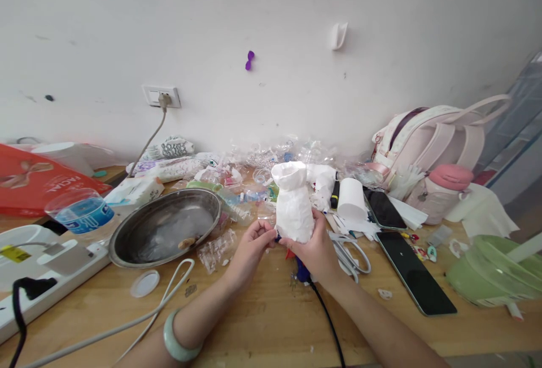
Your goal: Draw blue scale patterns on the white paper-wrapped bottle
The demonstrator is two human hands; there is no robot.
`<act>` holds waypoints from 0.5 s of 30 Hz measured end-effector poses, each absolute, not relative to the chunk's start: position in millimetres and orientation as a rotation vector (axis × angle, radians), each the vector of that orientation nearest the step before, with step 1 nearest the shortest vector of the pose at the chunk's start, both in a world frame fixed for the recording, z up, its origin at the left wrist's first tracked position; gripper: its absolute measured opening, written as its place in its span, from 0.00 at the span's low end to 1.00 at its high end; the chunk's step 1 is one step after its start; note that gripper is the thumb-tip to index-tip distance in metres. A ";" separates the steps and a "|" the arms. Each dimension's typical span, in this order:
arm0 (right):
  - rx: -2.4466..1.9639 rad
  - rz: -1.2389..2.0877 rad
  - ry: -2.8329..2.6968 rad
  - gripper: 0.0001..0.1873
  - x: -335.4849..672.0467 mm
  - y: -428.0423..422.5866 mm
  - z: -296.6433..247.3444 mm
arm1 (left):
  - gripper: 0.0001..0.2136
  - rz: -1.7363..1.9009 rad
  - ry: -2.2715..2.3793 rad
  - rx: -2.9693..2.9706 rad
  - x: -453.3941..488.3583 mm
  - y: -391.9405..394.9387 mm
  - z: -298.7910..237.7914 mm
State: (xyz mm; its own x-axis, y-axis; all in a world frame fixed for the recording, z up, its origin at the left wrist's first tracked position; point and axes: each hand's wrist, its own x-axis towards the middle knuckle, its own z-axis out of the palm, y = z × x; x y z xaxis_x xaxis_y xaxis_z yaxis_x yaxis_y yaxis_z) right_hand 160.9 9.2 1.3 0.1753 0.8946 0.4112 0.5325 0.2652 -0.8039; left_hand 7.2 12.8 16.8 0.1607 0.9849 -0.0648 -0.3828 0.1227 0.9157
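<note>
We take the white vase as the clock's centre. Nearest us at 7-8 o'clock: a pale green bangle [180, 338] on the left forearm. At 5, a black cord [325, 311] runs up to a blue tool [302, 271], partly hidden by our right hand, just below the vase.

Our right hand [312, 248], at 5, grips the white vase [295, 213] low on its body. Our left hand [256, 239], at 8, has its fingers curled at the vase's lower edge; we can't tell whether they close on anything. The vase is above the table, mid-view, roughly upright, mouth up, narrow neck, crumpled surface.

Further out, at 8, we have a round lid [145, 283] lying flat; at 4, a dark-screened phone [417, 275]. At 9 sits a metal basin [144, 244] with a small tan lump [186, 242] in it, and a white power strip [80, 277] well beyond its left side. At 3: white roll [352, 200], then a second phone [384, 210], then a pink-lidded bottle [440, 194].

Behind, at 11-12, clear plastic clutter heaps along the wall. At 2, a pale pink backpack [417, 145]. On the wall [203, 29]: outlet [158, 96] with a plug in at 10, purple piece [249, 60] at 11.
</note>
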 end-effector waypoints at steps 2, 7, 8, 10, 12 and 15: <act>-1.412 0.432 -1.484 0.42 161.0 9.5 1.1 | 0.15 1.154 0.806 0.837 6.8 14.0 17.3; -1.420 0.417 -1.476 0.43 161.1 9.7 0.8 | 0.15 1.066 0.745 0.790 6.1 14.1 17.1; -1.423 0.417 -1.478 0.43 161.1 9.6 0.9 | 0.15 1.061 0.735 0.789 5.9 13.9 16.6; -1.434 0.415 -1.478 0.43 161.1 9.4 1.2 | 0.15 1.057 0.717 0.787 5.5 13.5 15.6; -1.442 0.410 -1.471 0.44 161.1 9.4 1.0 | 0.15 1.055 0.703 0.788 5.2 13.2 14.9; -1.432 0.406 -1.475 0.45 161.4 10.1 -0.6 | 0.14 1.056 0.688 0.790 5.0 12.5 15.0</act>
State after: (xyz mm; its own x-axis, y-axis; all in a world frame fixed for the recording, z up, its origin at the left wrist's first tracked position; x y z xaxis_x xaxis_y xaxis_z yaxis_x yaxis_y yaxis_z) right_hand 161.4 10.1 -0.6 0.2004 0.8895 0.4108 0.5542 0.2428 -0.7962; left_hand 5.0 12.5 15.0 0.3417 0.9327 -0.1152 -0.4823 0.2793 0.8303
